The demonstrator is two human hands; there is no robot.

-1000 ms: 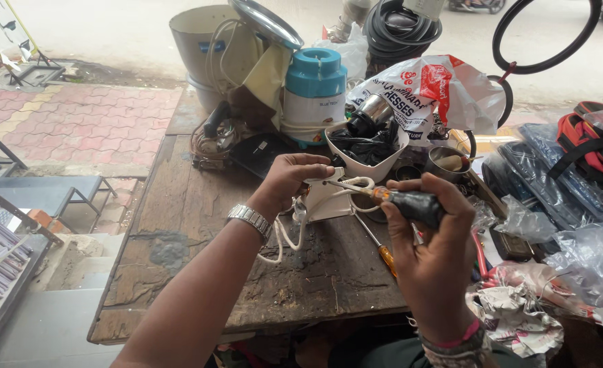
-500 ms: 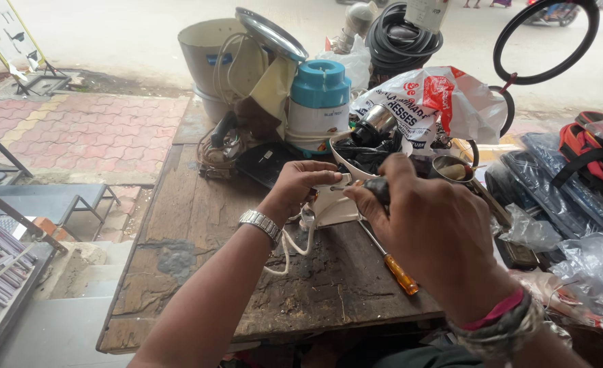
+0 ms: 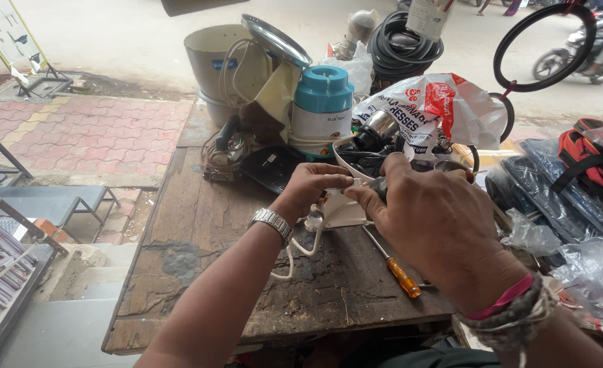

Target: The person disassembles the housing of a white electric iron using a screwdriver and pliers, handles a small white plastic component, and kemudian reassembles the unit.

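Note:
My left hand [image 3: 309, 187], with a metal watch on the wrist, grips the left side of a white plastic appliance part [image 3: 345, 210] held just above the worn wooden table [image 3: 199, 238]. A white cord [image 3: 301, 249] hangs from the part and loops down onto the table. My right hand [image 3: 427, 218] is closed around a dark tool handle [image 3: 377, 185] pressed against the part's right side. An orange-handled screwdriver [image 3: 398, 269] lies on the table below my right hand, untouched.
Behind the hands stand a white and teal mixer base [image 3: 323, 109], a cream pot with a tilted steel lid [image 3: 230, 65], a printed plastic bag [image 3: 427, 109] and coiled black hose [image 3: 403, 48]. Plastic-wrapped goods [image 3: 567, 204] crowd the right. Steps and a bench lie left.
My right hand has swung over the white part, from holding the dark tool beside it to pressing it in from above. The orange screwdriver now lies uncovered on the table.

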